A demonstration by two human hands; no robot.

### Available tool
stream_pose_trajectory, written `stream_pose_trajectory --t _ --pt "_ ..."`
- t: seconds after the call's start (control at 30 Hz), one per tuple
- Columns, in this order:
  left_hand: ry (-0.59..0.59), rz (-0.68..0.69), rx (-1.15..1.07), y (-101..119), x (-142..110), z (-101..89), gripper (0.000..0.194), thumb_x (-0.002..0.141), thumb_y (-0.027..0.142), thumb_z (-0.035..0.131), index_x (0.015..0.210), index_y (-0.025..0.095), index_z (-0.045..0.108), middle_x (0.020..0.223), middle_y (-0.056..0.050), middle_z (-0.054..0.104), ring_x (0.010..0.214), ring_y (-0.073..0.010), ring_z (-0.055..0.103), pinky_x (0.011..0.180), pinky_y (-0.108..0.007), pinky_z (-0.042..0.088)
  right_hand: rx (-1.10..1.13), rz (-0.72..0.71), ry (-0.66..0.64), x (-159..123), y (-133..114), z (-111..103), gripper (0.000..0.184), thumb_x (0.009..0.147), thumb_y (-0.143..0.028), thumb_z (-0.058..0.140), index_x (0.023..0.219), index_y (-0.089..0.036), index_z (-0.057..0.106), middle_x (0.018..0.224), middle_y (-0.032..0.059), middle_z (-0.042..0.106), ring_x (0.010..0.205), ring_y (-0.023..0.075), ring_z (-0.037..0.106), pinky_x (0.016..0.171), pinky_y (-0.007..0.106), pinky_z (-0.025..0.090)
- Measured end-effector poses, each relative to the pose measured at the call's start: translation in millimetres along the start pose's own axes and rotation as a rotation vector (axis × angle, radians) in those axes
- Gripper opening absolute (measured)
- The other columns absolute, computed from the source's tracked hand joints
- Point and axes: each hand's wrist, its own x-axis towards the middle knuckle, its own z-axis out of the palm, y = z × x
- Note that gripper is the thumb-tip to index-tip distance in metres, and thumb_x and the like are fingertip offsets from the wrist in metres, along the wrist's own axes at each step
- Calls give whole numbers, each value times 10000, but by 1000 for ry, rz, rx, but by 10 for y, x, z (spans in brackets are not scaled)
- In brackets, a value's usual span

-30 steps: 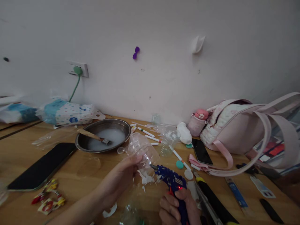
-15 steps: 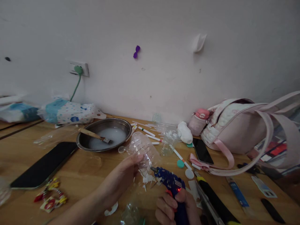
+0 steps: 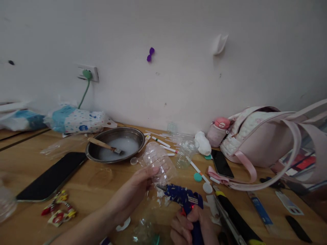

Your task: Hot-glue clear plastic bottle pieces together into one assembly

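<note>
My left hand [image 3: 143, 180] is closed around the lower side of a clear ribbed plastic bottle piece [image 3: 159, 161], its thumb on the near wall. In my right hand [image 3: 189, 224] is a dark blue hot glue gun [image 3: 182, 197], fingers wrapped round the handle by the red trigger, with a small red light glowing. The gun's nozzle points left and meets or nearly meets the bottle's lower edge; whether it touches I cannot tell. White scraps lie on the table beneath the nozzle. Another clear bottle part [image 3: 144, 231] rests nearer to me.
A metal bowl [image 3: 92, 154] of cloudy liquid holds a wooden-handled brush [image 3: 104, 145]. Left lies a black tablet-like slab [image 3: 52, 177] and a beaded trinket [image 3: 60, 209]. Right are a phone [image 3: 221, 163], a pink bag [image 3: 258, 136], scissors [image 3: 230, 219] and a yellow-black cutter [image 3: 236, 214]. Markers [image 3: 198, 168] lie behind.
The glue gun's nozzle has shifted left, closer in along the bottle's lower edge. My left hand keeps its hold on the bottle piece. The whole view has shifted slightly.
</note>
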Motion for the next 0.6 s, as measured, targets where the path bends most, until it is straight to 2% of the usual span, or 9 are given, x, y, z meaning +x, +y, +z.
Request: stream_pose_trajectory --t 0.13,0.23,0.33,0.43,0.5,0.6 --pt "12 2 0 13 -2 -10 251 828 387 603 930 194 727 916 -37 753 827 -203 623 808 -296 414 -125 19 157 -44 11 -27 309 579 -342 518 402 -223 295 350 -94 244 309 42 159 308 192 127" --pt "33 -10 9 -4 6 -28 253 816 403 614 913 196 722 890 -31 754 802 -203 617 791 -304 412 -281 -20 280 -86 39 -106 274 595 -347 494 406 -226 336 359 -87 268 333 54 190 333 204 141" --pt "79 -28 34 -30 19 -46 283 751 442 673 870 188 712 859 -35 749 806 -216 608 778 -313 402 -481 -51 391 -112 56 -244 376 676 -436 530 414 -219 370 364 -87 304 353 62 251 367 203 165" --pt "126 -53 26 -31 24 -50 306 710 461 702 838 184 694 841 -33 737 800 -220 596 777 -319 397 -695 19 470 -158 18 -342 472 726 -562 575 446 -215 420 360 -90 369 339 76 319 384 216 254" --pt "130 -74 15 -19 21 -47 315 719 472 691 847 185 684 838 -28 732 795 -215 595 771 -313 397 -831 34 563 -213 -31 -330 393 746 -501 602 507 -206 501 406 -76 434 377 92 391 422 231 313" --pt "113 -105 -12 -6 21 -47 311 761 492 648 865 200 673 817 -13 735 813 -210 613 793 -303 393 -1004 -31 688 -281 -95 -195 144 693 -338 586 640 -208 620 530 -36 534 498 123 489 528 255 372"
